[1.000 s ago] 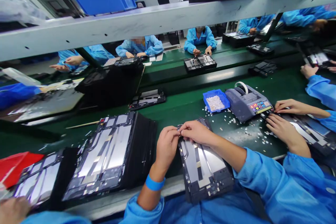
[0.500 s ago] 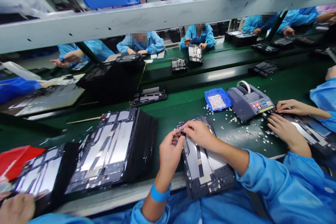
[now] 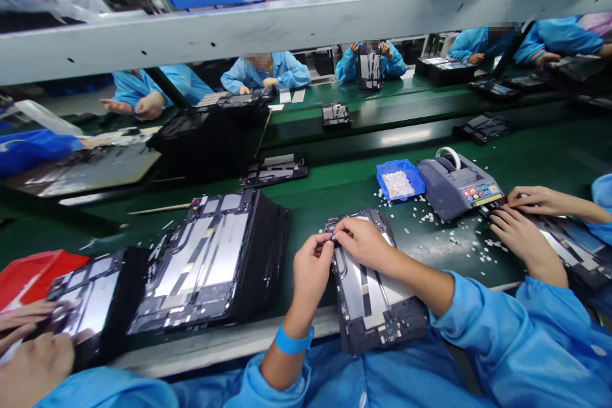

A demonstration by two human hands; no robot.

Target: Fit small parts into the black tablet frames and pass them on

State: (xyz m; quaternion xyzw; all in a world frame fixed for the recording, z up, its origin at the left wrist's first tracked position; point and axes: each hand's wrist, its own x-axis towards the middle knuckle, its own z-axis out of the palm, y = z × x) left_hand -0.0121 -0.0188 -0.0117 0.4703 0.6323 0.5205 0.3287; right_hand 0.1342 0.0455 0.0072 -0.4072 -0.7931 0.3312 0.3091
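An open tablet frame (image 3: 375,296), with silver plates and dark strips inside, lies at the near edge of the green belt, its lower end over the edge. My left hand (image 3: 312,268) pinches at the frame's top left corner. My right hand (image 3: 364,243) lies across the frame's upper end, its fingertips meeting the left hand's at the same corner. What is between the fingertips is too small to tell. A blue band is on my left wrist.
A leaning stack of tablet frames (image 3: 210,261) stands left of my hands. A blue tray (image 3: 400,180) of white bits and a grey tape dispenser (image 3: 459,186) sit right, white scraps around them. A neighbour's hands (image 3: 519,233) work right; another person's hand (image 3: 29,344) is bottom left by a red tray (image 3: 26,271).
My hands stay pinched at the frame's top left corner, shifting slightly. A person across the belt has lifted a tablet frame upright. The hand at the bottom left has come further into view.
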